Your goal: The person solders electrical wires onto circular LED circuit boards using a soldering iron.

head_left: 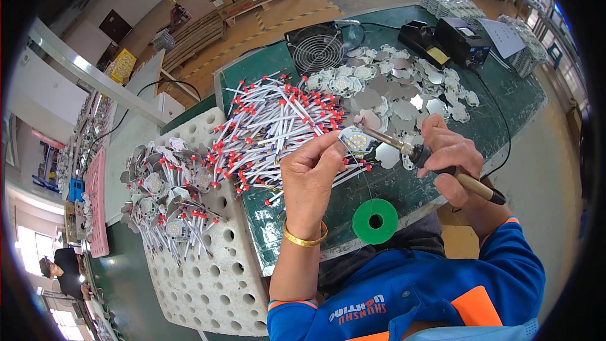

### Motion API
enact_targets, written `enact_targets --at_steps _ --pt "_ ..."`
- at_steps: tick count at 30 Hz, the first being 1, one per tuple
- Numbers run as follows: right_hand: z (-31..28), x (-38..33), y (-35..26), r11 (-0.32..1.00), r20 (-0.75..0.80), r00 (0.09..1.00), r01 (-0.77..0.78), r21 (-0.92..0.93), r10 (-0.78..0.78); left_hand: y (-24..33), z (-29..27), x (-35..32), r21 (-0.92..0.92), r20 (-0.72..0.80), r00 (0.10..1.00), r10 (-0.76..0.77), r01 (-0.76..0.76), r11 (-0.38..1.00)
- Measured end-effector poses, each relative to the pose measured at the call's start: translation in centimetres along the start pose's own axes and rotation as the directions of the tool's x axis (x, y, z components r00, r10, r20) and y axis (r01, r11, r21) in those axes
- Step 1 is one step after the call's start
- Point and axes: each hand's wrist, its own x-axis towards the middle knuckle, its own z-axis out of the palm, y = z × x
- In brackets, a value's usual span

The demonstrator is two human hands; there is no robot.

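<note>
My right hand (453, 155) grips a soldering iron (480, 188) by its dark and tan handle, the metal barrel slanting up to the left. Its tip is over a small round LED board (357, 141) with yellow chips. Just left of that board, my left hand (310, 173) is closed in a pinch on thin solder wire (368, 183). The wire runs down to a green spool (375, 221) near the table's front edge. Whether my left fingers also touch the board cannot be made out. A big pile of white cables with red collars (278, 126) lies beyond my left hand.
Loose LED boards (404, 82) are heaped behind the iron. A black fan (317, 49) and soldering station (464, 41) stand at the back, a cord (509, 132) trailing right. Wired boards (167, 189) lie on a white perforated panel (221, 290) at left. A person (66, 271) is far left.
</note>
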Motion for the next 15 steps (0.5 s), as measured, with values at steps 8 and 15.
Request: enact_targets --at_steps 8,15 --pt "0.78 0.24 0.37 0.998 0.003 0.998 0.061 0.025 -0.061 0.35 -0.37 0.02 0.013 -0.006 0.999 0.05 -0.05 0.999" --pt "0.81 0.31 0.55 0.998 0.01 0.998 0.056 0.02 -0.056 0.24 -0.1 0.12 -0.005 -0.023 0.999 0.048 -0.048 0.999"
